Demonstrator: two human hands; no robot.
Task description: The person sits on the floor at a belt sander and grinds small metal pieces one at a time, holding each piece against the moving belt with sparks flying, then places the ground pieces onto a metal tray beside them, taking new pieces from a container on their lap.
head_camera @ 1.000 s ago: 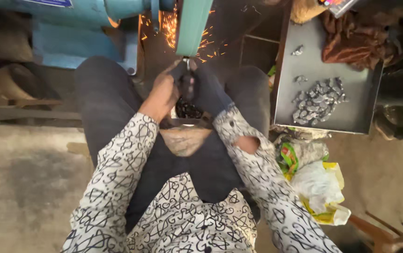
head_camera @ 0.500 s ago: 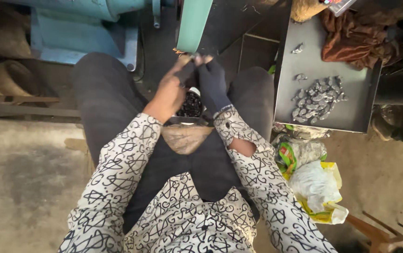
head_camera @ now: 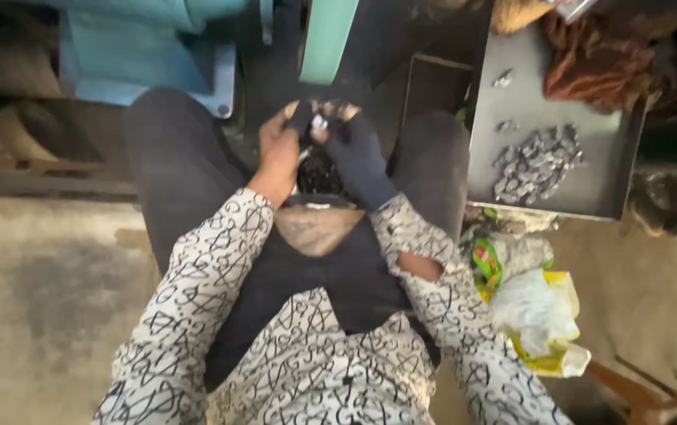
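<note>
Dusty concrete workshop floor; a teal-painted grinding machine [head_camera: 157, 47] stands ahead with a pale green belt guard [head_camera: 328, 39] hanging just above the hands. The person sits with knees spread, patterned sleeves reaching forward. The bare left hand [head_camera: 279, 149] and the dark-gloved right hand [head_camera: 354, 153] are brought together, fingertips pinched on a small shiny metal piece [head_camera: 319, 122] held between them, just below the belt guard and above a dark heap of similar pieces [head_camera: 319, 175] in the lap. The piece looks tiny, bright and irregular; its exact shape is too small to tell. Judgement: a firm two-handed pinch, fingertips kept back from the piece's working edge, would serve best this close to the machine. To the right, a grey metal tray [head_camera: 590, 197] holds a pile of grey metal pieces [head_camera: 535, 164]; crumpled yellow and white plastic bags [head_camera: 539, 315] lie on the floor below it.
</note>
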